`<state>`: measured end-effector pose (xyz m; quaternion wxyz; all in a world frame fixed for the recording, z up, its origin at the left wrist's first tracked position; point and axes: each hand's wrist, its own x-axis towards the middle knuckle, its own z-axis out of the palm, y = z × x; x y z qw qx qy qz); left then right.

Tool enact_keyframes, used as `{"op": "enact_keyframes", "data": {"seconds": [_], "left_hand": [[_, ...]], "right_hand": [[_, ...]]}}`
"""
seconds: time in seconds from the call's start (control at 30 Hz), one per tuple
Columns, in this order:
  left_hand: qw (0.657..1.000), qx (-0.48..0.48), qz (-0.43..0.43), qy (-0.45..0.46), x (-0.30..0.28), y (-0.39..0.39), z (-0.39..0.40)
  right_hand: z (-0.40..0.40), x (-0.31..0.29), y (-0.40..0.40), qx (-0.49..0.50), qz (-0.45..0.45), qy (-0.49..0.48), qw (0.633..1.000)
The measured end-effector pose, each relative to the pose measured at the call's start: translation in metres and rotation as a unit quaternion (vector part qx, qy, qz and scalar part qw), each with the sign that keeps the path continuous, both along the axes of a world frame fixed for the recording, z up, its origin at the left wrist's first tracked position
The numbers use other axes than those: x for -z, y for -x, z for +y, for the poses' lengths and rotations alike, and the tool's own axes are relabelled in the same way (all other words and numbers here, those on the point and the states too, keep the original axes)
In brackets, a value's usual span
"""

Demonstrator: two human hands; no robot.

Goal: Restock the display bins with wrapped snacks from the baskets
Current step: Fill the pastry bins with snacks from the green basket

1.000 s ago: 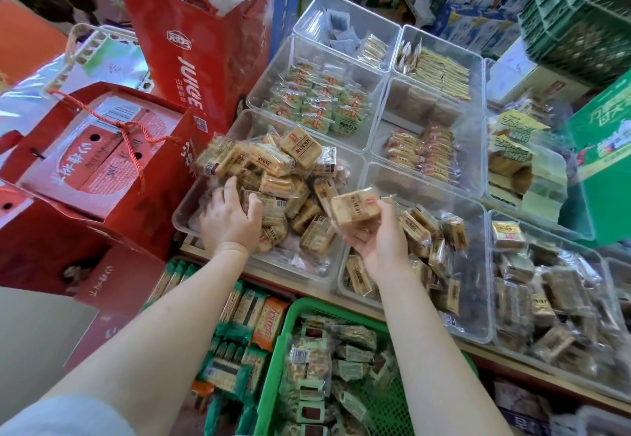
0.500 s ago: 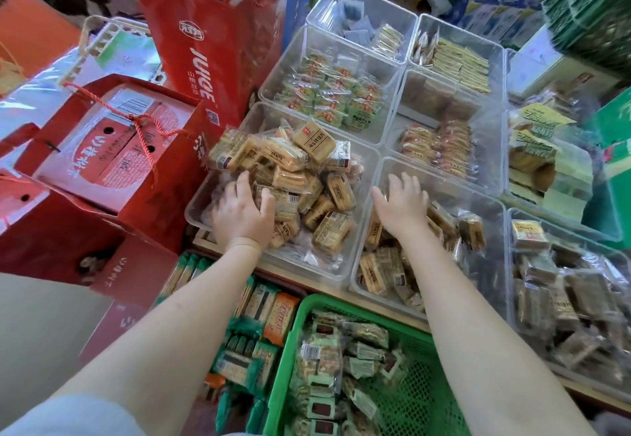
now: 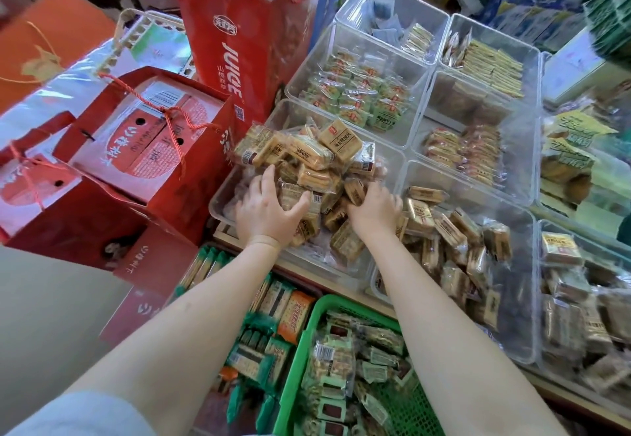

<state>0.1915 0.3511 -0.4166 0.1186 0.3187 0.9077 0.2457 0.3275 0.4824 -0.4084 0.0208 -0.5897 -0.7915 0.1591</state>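
Left hand (image 3: 264, 212) fingers (image 3: 268, 179) are spreading open, pressing palm-down on the heap of tan wrapped snacks (image 3: 300, 159), not closing on any packet. Right hand (image 3: 374, 210) fingers are curling into the right side of the same heap; can't tell if they're gripping a packet. Heap is sitting piled above the rim of a clear display bin (image 3: 218, 206) at the bench's near left. Neighbouring clear bin (image 3: 526, 299), just right, is lying partly filled with the same packets. Green basket (image 3: 307, 333) of wrapped snacks is sitting below, between the forearms. Red juice bag (image 3: 235, 42) is standing behind the left bin.
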Motion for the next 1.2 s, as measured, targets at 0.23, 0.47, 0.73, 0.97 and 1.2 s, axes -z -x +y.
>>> {"op": "enact_keyframes", "data": {"seconds": [0.23, 0.47, 0.73, 0.97, 1.2], "left_hand": [[0.999, 0.023, 0.014, 0.017, -0.001, 0.001, -0.002], [0.998, 0.043, 0.011, 0.034, -0.002, 0.0, -0.005], [0.993, 0.102, 0.02, 0.053, -0.005, -0.013, -0.046], [0.981, 0.139, 0.037, 0.129, -0.005, -0.002, -0.061], [0.976, 0.164, 0.032, 0.14, -0.006, 0.011, -0.062]], "right_hand": [[-0.02, -0.066, -0.06, 0.063, 0.27, 0.086, 0.957], [-0.054, -0.033, -0.147, 0.03, 0.044, -0.01, 0.999], [-0.077, -0.022, -0.142, -0.026, -0.071, 0.044, 0.996], [-0.07, -0.026, -0.058, -0.192, -0.062, 0.023, 0.979], [-0.064, -0.032, -0.043, -0.159, -0.094, 0.015, 0.983]]}}
